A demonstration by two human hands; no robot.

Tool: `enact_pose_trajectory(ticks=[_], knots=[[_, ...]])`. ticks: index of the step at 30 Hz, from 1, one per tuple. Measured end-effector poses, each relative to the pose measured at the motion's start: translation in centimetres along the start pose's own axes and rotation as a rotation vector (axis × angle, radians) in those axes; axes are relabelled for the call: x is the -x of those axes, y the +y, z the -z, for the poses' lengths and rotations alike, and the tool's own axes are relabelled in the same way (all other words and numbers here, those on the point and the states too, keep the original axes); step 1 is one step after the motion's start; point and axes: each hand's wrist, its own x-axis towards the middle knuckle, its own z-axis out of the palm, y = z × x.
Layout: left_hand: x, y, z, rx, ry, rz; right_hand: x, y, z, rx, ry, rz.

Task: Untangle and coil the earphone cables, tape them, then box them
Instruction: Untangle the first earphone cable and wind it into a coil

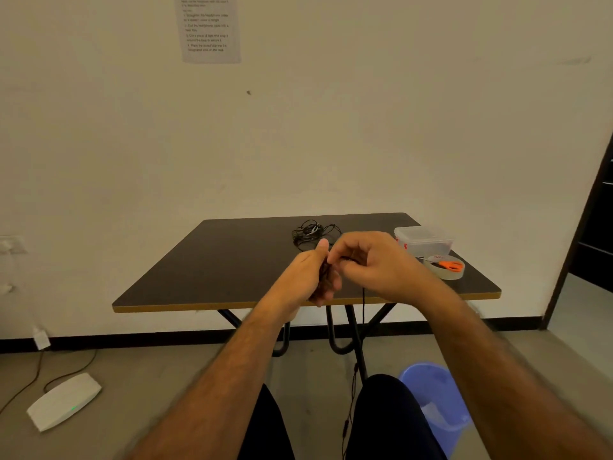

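Note:
My left hand holds a small coil of black earphone cable over the near edge of the dark table. My right hand pinches the same cable just right of the coil. The loose end of the cable hangs down from my right hand past the table edge toward the floor between my knees. A tangled heap of black earphone cables lies at the back middle of the table. A clear plastic box with its lid on stands at the back right.
A roll of clear tape lies at the table's right edge with orange-handled scissors on top of it. A blue plastic bin stands on the floor by my right knee. A white device with a cable lies on the floor at left.

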Motion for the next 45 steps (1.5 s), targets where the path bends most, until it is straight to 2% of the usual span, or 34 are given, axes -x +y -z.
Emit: enact_pose_trajectory(ticks=[4, 8, 11, 16, 21, 30, 33, 35, 40, 45], knots=[[-0.1, 0.0, -0.5, 0.091, -0.1, 0.071, -0.8, 0.6, 0.2, 0.043, 0.046, 0.038], [-0.2, -0.1, -0.5, 0.222, -0.199, 0.12, -1.2, 1.9, 0.1, 0.057, 0.163, 0.069], [-0.1, 0.0, -0.3, 0.348, -0.274, 0.157, -1.4, 2.8, -0.1, -0.084, 0.186, 0.059], [0.2, 0.5, -0.1, 0.522, -0.385, 0.162, -1.3, 3.7, -0.7, -0.453, 0.18, -0.002], [0.4, 1.5, -0.4, 0.608, -0.433, 0.065, -0.3, 3.8, -2.6, -0.6, 0.057, -0.086], [-0.2, 1.5, 0.0, 0.77, -0.243, 0.03, 1.8, 4.8, -6.5, -0.715, -0.079, -0.262], [-0.6, 1.2, 0.2, 0.771, -0.152, 0.044, 2.4, 5.6, -7.6, -0.614, -0.124, -0.276], [-0.8, 0.9, 0.2, 0.734, -0.117, 0.055, 2.3, 6.3, -8.4, -0.548, -0.084, -0.283], [-0.6, 0.6, -0.3, 0.642, -0.13, 0.067, 0.2, 8.4, -9.4, -0.441, 0.166, -0.299], [-0.6, 0.4, -0.9, 0.592, -0.128, 0.071, -1.0, 8.7, -10.0, -0.438, 0.193, -0.29]])
